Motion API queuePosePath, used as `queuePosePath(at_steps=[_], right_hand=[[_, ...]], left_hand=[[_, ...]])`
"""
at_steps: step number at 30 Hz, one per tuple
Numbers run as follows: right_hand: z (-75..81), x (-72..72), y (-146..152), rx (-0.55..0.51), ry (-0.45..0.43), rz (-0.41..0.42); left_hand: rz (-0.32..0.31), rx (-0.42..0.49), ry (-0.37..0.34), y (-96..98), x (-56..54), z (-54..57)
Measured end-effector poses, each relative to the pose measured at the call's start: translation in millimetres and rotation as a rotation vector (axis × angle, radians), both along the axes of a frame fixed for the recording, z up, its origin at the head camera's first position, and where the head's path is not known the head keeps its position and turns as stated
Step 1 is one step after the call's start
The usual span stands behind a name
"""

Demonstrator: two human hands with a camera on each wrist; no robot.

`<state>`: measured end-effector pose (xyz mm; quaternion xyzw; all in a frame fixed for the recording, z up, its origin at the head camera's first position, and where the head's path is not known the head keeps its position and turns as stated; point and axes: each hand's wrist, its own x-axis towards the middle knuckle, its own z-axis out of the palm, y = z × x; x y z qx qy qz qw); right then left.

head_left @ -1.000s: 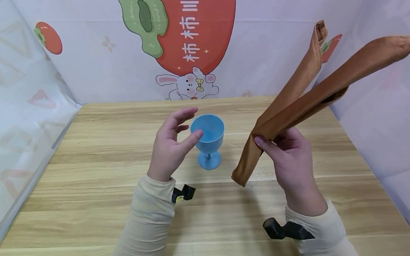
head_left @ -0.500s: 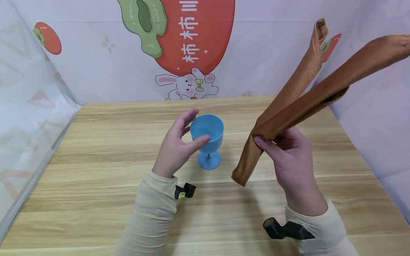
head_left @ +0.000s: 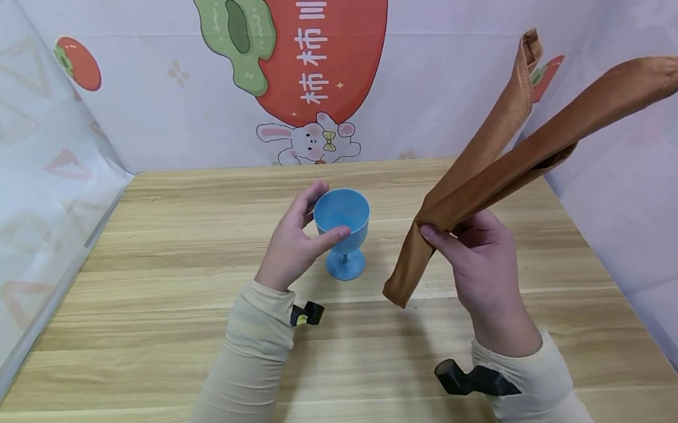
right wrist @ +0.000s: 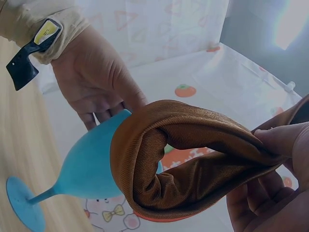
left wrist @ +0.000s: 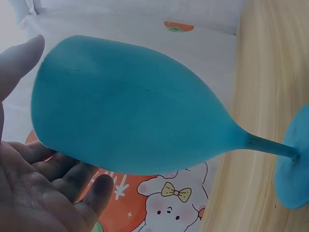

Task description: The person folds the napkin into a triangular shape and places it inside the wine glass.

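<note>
A light blue goblet (head_left: pixel 343 219) stands upright on the wooden table, its wide bowl on a thin stem and round foot. Around the left side of its bowl is my left hand (head_left: pixel 294 242), thumb in front and fingers behind. In the left wrist view, the thumb (left wrist: pixel 21 58) stays slightly apart from the rim, and the loosely spread fingers (left wrist: pixel 72 179) lie close to the bowl; contact is hard to tell. To the right, my right hand (head_left: pixel 488 267) pinches a brown folded cloth (head_left: pixel 487 181) above the table. In the right wrist view, the cloth (right wrist: pixel 145 125) forms an open loop partly covering the goblet (right wrist: pixel 89 166).
The light wooden table (head_left: pixel 162 246) ends at a white printed backdrop (head_left: pixel 150 119) behind, with white sheets at both sides. Black camera mounts sit on the left wrist (head_left: pixel 306 313) and right wrist (head_left: pixel 474 380).
My left hand has moved a little to the right, bringing its thumb in front of the goblet's bowl. The right hand and brown cloth stay nearly still.
</note>
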<state>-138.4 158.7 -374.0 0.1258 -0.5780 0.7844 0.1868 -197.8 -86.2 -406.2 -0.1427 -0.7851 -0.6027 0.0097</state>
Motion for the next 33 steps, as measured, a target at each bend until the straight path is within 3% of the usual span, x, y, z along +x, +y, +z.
queuePosePath(at_steps=[5, 13, 33], right_hand=[[0.3, -0.3, -0.9, 0.003, -0.006, -0.008], [-0.2, -0.3, -2.1, 0.006, 0.004, -0.009], [-1.2, -1.6, -2.4, 0.028, 0.000, -0.009]], left_hand=[[0.000, -0.003, -0.005, -0.7, -2.1, -2.7], [-0.003, -0.035, -0.088, -1.4, -2.0, -2.8], [-0.017, -0.084, -0.096, -3.9, -6.1, -5.6]])
